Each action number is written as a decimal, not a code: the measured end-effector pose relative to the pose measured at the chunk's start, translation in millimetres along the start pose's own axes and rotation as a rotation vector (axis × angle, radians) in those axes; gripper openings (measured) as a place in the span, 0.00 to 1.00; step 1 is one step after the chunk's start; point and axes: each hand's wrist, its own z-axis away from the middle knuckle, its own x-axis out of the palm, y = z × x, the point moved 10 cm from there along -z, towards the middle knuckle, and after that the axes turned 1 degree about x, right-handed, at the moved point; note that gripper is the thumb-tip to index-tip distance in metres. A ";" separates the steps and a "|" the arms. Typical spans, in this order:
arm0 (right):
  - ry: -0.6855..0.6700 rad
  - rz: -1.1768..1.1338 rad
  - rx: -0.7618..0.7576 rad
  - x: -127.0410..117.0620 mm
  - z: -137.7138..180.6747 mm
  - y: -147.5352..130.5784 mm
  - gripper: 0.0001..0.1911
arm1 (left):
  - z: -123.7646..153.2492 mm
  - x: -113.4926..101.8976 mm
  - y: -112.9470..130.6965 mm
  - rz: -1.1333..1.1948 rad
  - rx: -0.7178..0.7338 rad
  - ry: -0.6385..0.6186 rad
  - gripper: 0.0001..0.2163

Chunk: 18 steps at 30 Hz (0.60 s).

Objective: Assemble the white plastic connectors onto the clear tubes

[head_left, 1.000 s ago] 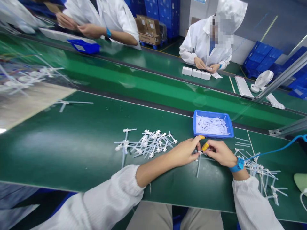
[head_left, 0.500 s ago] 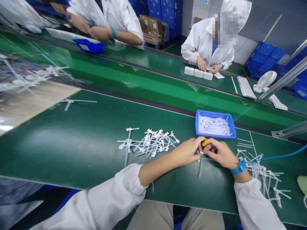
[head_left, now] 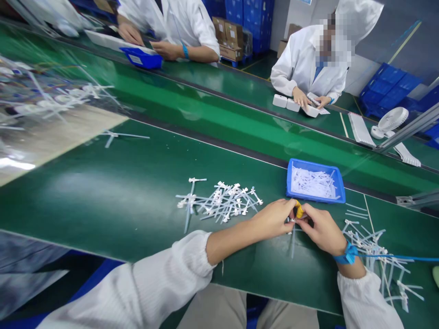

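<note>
My left hand (head_left: 278,217) and my right hand (head_left: 321,227) meet above the green table, fingers pinched together. Between the fingertips is a small white connector with thin translucent tubes (head_left: 292,244), one pointing toward me; the fingers cover most of the connector. Yellow covers (head_left: 299,210) wrap some fingertips. To the left lies a pile of similar tube-and-connector pieces (head_left: 226,203). Another such pile (head_left: 372,246) is by my right wrist, which wears a blue strap (head_left: 348,254). Just beyond my hands stands a blue tray (head_left: 315,199) holding many short pale tubes.
A few loose tubes (head_left: 356,211) lie right of the tray. Across the green conveyor (head_left: 219,107), two people in white coats work, one with white boxes (head_left: 286,102). A blue bin (head_left: 142,58) and a white fan (head_left: 393,119) stand over there.
The view has shifted slightly, so most things sit further right. My hands stay together on the same piece, fingers closer in. Across the conveyor, a person's hands have moved over a white box.
</note>
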 end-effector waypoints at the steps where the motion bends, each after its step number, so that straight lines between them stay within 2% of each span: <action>1: 0.004 0.015 -0.004 -0.4 0.1 -1.2 0.04 | 0.3 0.0 0.2 0.000 -0.002 -0.001 0.11; 13: 0.010 0.160 -0.051 5.7 3.0 -10.9 0.07 | -0.4 1.4 -4.8 0.027 0.003 0.024 0.12; 18: -0.039 0.042 0.026 3.3 1.3 1.1 0.04 | -1.5 -1.3 -4.5 0.086 0.020 -0.047 0.13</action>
